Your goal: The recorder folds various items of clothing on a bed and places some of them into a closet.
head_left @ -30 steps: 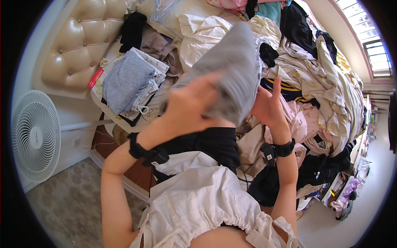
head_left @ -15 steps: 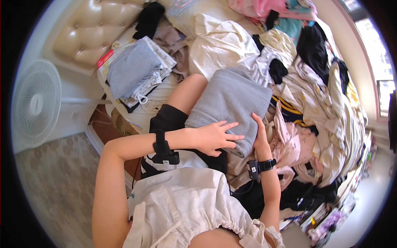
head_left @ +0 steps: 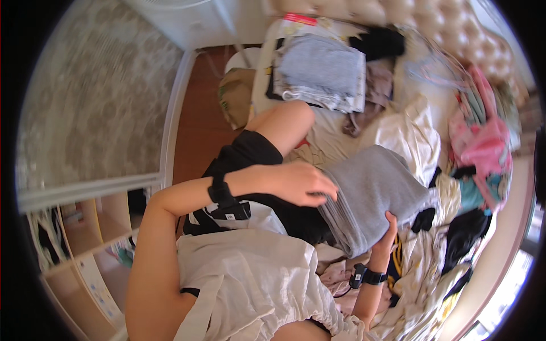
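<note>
Grey folded garment [head_left: 378, 193], three o'clock from the left hand [head_left: 301, 183], against the black shorts [head_left: 250, 153].
From here I see the right hand [head_left: 384, 243] gripping its five-o'clock edge, thumb uppermost, fingers hidden; left fingers curl by the layered edge, pinching or not, I cannot tell.

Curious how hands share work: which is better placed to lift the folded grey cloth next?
Probably the right hand: it holds the folded grey cloth, thumb on top. The left hand is by another edge, contact unclear.
</note>
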Motion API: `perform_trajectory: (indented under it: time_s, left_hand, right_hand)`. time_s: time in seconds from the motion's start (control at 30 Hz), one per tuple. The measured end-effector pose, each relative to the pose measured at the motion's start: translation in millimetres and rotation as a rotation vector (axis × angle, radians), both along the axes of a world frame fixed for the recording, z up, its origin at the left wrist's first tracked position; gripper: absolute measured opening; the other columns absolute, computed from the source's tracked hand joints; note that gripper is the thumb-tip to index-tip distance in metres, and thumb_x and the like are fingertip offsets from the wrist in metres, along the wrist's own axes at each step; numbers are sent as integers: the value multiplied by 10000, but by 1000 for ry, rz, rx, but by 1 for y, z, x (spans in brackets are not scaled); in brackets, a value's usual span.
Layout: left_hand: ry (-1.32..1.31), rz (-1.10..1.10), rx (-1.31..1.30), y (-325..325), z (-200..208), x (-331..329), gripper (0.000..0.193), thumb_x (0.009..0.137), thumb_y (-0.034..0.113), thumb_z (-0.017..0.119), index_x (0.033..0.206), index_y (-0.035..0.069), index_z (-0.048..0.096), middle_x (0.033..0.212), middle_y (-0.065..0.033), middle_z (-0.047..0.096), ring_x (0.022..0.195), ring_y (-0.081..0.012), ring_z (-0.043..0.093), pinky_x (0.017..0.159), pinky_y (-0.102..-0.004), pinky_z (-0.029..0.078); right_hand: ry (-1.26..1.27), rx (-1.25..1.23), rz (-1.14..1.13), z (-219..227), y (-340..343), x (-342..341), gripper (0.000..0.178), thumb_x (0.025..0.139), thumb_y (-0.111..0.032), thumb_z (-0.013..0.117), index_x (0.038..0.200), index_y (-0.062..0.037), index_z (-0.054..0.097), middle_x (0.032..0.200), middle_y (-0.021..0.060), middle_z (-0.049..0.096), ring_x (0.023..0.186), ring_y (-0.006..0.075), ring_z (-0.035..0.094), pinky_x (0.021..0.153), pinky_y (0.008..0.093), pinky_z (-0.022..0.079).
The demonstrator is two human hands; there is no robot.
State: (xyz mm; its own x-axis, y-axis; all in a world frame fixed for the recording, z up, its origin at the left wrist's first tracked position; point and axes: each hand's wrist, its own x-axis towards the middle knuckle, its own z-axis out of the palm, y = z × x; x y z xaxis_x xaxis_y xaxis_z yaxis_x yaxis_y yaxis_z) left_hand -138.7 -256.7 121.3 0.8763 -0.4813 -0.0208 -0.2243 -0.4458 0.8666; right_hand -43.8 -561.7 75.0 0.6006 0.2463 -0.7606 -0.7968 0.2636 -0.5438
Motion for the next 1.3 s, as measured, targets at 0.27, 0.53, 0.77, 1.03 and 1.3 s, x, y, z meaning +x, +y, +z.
perform_trajectory:
  time_s: [0.27,0.53,0.77,1.03,1.3]
  left_hand:
    - [-174,1143,132,130,57,-153,180,869,72,503,1019,27,591,996,-92,617,920,-187,586,797,-277,445]
    - [-115,1767,-133,187,36,-314,157,884,99,470,956,16,582,898,-42,623,824,-120,580,747,-263,457]
    - [-200,2185,-213,242,28,-409,193,895,148,487,1042,45,557,973,-40,601,828,-120,544,724,-256,442]
    - [-306,2617,843,271,185,-540,405,885,212,493,1257,68,417,1395,-111,308,1279,-314,288,989,-420,298]
    - [-490,3038,1281,336,323,-660,776,841,403,530,1379,-6,149,1410,-285,128,1317,-393,140,1013,-522,210]
  right_hand:
    - [-339,-62,350,34,84,44,613,633,-222,641,1166,22,459,1059,128,548,967,274,525,872,358,412]
    - [-401,-122,520,76,189,17,748,594,-267,651,1238,14,396,1103,149,503,1006,303,485,890,386,385]
    - [-444,-166,992,126,324,-22,794,696,-302,691,1304,45,317,1256,178,425,1151,352,395,986,455,312]
    - [-513,-127,1348,247,487,-121,721,721,-251,673,1279,62,342,1244,200,427,1142,351,400,972,464,323]
    - [-533,-2,1339,334,532,-171,718,681,-222,675,1256,78,367,1206,205,449,1112,342,420,954,444,328]
